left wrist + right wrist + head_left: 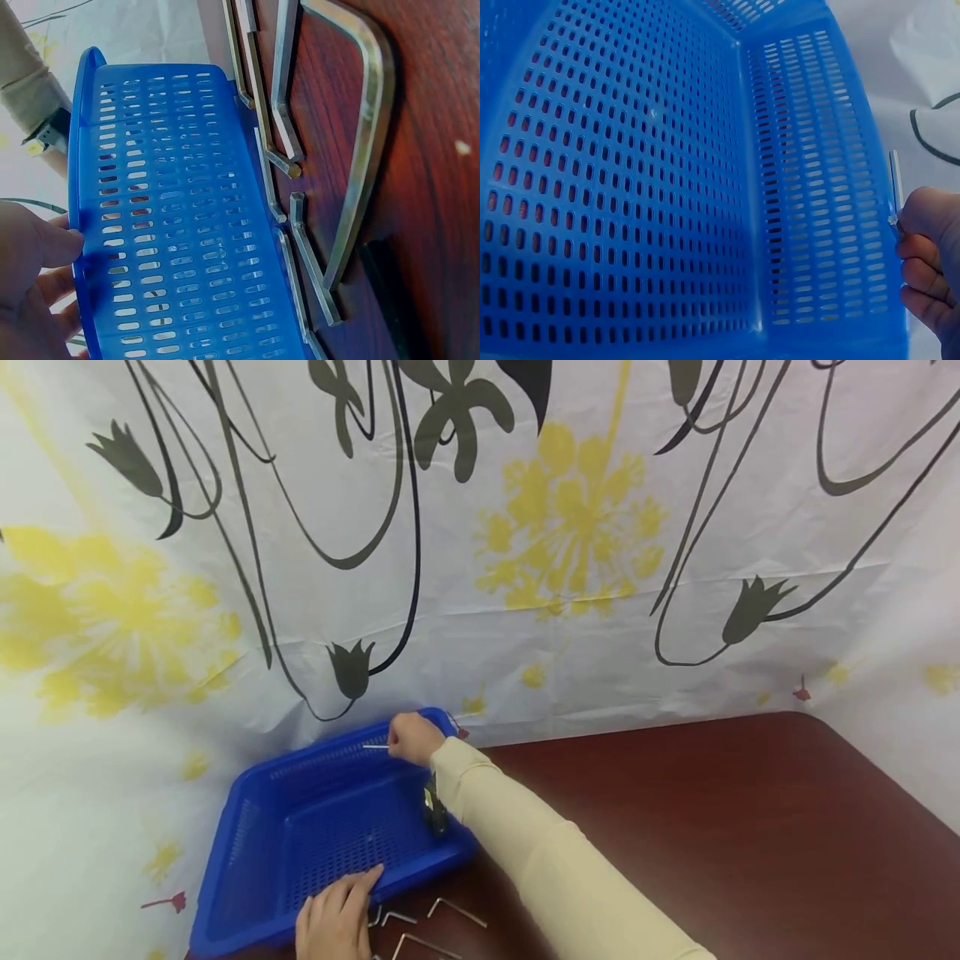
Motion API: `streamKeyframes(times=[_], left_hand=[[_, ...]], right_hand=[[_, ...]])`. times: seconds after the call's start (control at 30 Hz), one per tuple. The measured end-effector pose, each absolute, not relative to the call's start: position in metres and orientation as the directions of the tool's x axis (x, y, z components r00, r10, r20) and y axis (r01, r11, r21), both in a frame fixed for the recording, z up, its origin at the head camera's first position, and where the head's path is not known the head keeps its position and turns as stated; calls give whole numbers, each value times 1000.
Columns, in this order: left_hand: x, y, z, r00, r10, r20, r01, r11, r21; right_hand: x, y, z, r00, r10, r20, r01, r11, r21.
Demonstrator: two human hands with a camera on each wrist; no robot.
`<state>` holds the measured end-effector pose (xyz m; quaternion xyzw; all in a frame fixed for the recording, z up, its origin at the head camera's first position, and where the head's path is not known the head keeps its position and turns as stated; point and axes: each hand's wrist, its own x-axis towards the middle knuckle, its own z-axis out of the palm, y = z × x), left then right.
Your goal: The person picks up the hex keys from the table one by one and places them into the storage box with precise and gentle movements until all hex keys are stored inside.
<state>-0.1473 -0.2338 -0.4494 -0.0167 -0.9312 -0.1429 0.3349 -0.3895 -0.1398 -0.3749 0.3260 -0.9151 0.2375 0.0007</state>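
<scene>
A blue perforated plastic basket (360,806) stands on the table against the patterned cloth. At its near side my left hand (337,917) grips the rim, the thumb on one face and the fingers behind it in the left wrist view. My right hand (415,739) is at the far rim and pinches a thin silvery hex key (896,180), its straight end poking out past the fingers. Several bent hex keys (367,112) lie on the table just outside the near wall. The basket floor (630,150) is bare where it shows.
Dark red-brown table (697,818) stretches to the right of the basket. A white cloth (465,568) with yellow and grey flower prints hangs behind and at both sides. A dark strap-mounted device (433,810) sits at my right wrist. Something black (390,300) lies near the hex keys.
</scene>
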Motion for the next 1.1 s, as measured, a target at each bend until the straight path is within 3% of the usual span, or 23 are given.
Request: streamKeyframes(times=[0.37,0.63,0.87,1.1], left_hand=[[-121,-245,-447,-690,-106,716,111,962,248],[-107,-230,-438,-710,-125,693,81,963,257],[-99,-222,-436,-667,-104,738,107,966,233],[-92,-220,-429,-716,-93,692,94,969,227]], right_hand=[[-377,-161,-394,-764,-634,117,-600,634,-487],[-373,-151,-392,-782,-618,79,-568,656,-497],[-368,-148,-392,-786,-615,59,-565,677,-472],[-365,-147,-391,-761,-648,24,-607,698,-380]])
